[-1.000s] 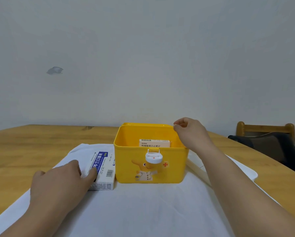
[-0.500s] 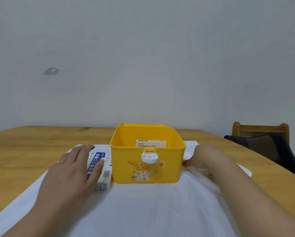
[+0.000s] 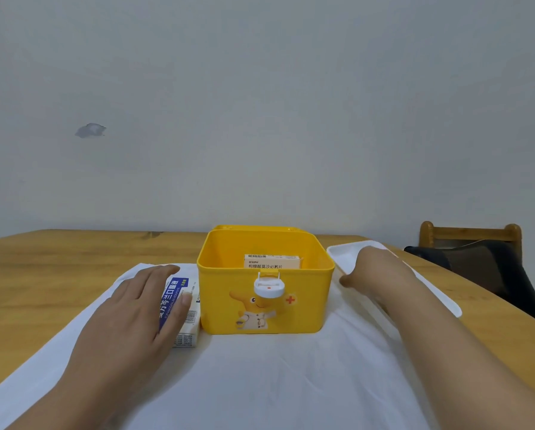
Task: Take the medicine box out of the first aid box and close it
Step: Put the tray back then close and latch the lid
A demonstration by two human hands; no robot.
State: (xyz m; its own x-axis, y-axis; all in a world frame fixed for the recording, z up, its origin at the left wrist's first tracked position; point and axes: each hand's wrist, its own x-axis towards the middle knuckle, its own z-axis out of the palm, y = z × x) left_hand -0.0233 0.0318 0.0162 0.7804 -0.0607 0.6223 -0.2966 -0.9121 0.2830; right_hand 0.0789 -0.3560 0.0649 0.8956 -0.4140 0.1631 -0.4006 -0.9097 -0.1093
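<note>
The yellow first aid box [image 3: 303, 308] stands open on a white cloth, its white latch facing me. One orange-and-white medicine box [image 3: 272, 261] stands inside against the back wall. A second medicine box, white and blue [image 3: 184, 308], lies on the cloth against the first aid box's left side. My left hand [image 3: 136, 308] rests flat on it, fingers spread. To the right of the first aid box, my right hand [image 3: 374, 268] grips a white tray [image 3: 343, 254]; its fingers are hidden and the thumb points toward the yellow box.
The white cloth [image 3: 260, 383] covers the near part of a wooden table [image 3: 43, 274]. A wooden chair with a dark cushion [image 3: 483, 262] stands at the far right. A plain wall rises behind the table.
My right hand left the first aid box's rim, dropped to its right side and took hold of the white tray, whose far end now shows raised. My left hand slid forward over the blue-and-white box.
</note>
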